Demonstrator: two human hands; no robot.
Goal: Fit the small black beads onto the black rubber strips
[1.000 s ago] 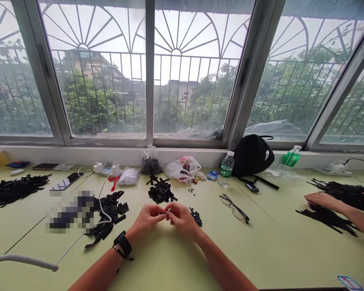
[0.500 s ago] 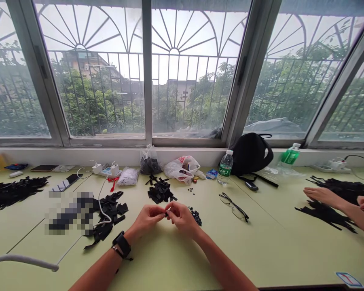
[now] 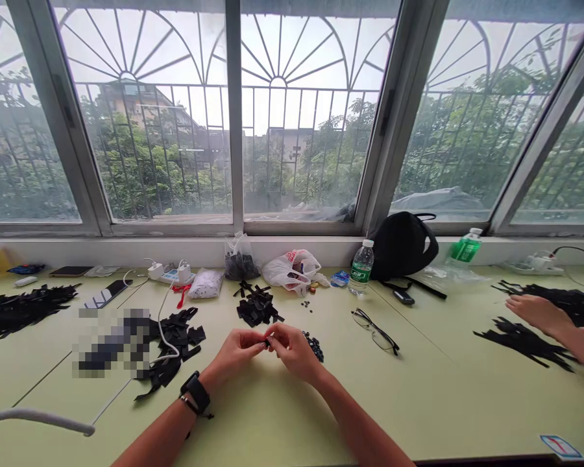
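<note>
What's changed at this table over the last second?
The co-worker's hand slid rightward, away from the black strips. The person's left hand and right hand still pinch a small dark piece together, nothing taken or released. The dark beads and glasses stayed put.

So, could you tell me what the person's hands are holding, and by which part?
The left hand and right hand pinch a small black piece between their fingertips; the fingers hide which part is held.
</note>
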